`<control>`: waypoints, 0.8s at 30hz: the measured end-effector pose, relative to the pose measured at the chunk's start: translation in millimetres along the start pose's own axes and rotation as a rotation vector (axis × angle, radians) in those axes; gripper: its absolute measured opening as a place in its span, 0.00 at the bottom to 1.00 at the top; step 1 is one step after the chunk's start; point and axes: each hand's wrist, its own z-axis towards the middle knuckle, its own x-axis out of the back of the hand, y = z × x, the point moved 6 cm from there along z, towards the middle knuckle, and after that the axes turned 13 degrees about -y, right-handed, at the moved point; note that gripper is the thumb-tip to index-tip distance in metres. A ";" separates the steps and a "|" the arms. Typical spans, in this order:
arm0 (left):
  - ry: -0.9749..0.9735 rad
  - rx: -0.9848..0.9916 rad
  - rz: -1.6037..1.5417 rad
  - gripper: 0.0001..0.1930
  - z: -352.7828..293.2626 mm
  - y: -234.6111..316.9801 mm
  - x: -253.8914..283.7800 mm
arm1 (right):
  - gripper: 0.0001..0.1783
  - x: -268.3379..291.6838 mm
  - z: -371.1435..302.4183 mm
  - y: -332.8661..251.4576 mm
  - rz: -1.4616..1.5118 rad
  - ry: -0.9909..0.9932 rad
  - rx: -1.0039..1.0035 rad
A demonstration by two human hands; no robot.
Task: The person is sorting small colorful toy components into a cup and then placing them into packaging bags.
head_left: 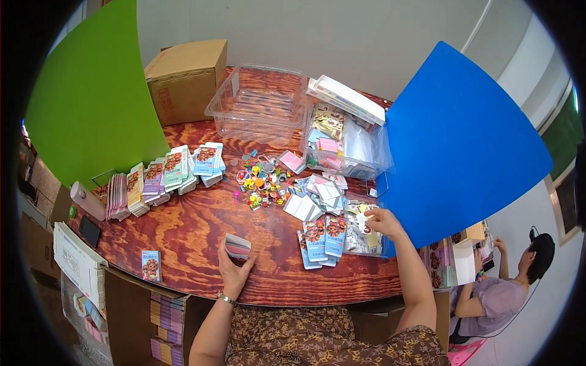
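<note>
My left hand (235, 274) is closed round a small open packet (237, 245), held upright above the table's front part; grey and pink show at its top. Over a clear shallow tray (386, 249) of shiny silver-and-gold foil pieces (365, 239), my right hand (383, 222) has its fingers pinched together. What they grip is too small to make out. Blue printed packets (315, 239) overlap just left of that tray. Behind them lies a loose heap of white and grey cards (320, 194). A single blue packet (152, 266) lies at the front left.
Small colourful toy charms (264, 183) are heaped mid-table. Printed packets (174, 168) stand in rows at left. Behind are a carton (186, 79), a clear bin (256, 107) and a filled bin (348, 165). Green (97, 91) and blue (464, 146) panels flank the table; a person (497, 299) sits right.
</note>
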 end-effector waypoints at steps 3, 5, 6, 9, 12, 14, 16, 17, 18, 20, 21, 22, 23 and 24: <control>-0.018 0.022 -0.014 0.49 0.0 1.0 0.5 | 0.21 1.8 -12.6 -19.5 -0.037 -0.032 0.017; -0.024 0.021 -0.023 0.49 0.5 1.6 0.1 | 0.22 1.4 -16.4 -27.1 -0.152 -0.024 0.007; -0.033 0.022 -0.031 0.49 0.9 1.7 -0.6 | 0.22 0.4 -18.9 -28.9 -0.169 -0.003 0.035; -0.024 0.011 -0.002 0.49 1.2 2.0 -1.0 | 0.22 -4.0 -22.3 -32.1 -0.172 0.030 0.058; -0.021 0.014 -0.018 0.49 -0.4 -3.5 -1.0 | 0.21 -6.2 -28.4 -44.3 -0.119 0.068 0.046; -0.020 0.010 -0.016 0.49 0.1 -3.7 -0.9 | 0.20 -4.6 -31.6 -45.4 -0.080 0.098 0.039; -0.016 0.008 -0.011 0.49 0.6 -2.7 0.1 | 0.17 -4.5 -29.0 -44.9 -0.079 0.094 0.081; -0.032 0.011 -0.022 0.48 1.1 -1.7 0.2 | 0.17 -5.5 -27.4 -45.9 -0.080 0.091 0.083; -0.046 0.014 -0.030 0.47 1.7 0.0 0.7 | 0.15 -7.2 -25.1 -47.7 -0.028 0.086 0.104; -0.043 0.007 0.008 0.46 2.5 10.8 2.9 | 0.13 -17.6 -20.1 -67.2 0.021 0.056 0.142; -0.050 -0.006 0.042 0.45 4.1 18.8 1.7 | 0.12 -24.0 -24.0 -87.1 0.154 0.017 0.291; -0.057 -0.021 0.006 0.41 5.2 20.5 -2.4 | 0.10 -35.5 -29.9 -116.0 0.290 -0.037 0.444; -0.073 -0.106 0.079 0.42 8.0 21.8 -10.0 | 0.08 -48.6 -35.5 -142.3 0.342 -0.081 0.509; -0.058 -0.084 0.102 0.42 7.7 23.2 -11.2 | 0.08 -64.0 -45.8 -174.0 0.351 -0.115 0.522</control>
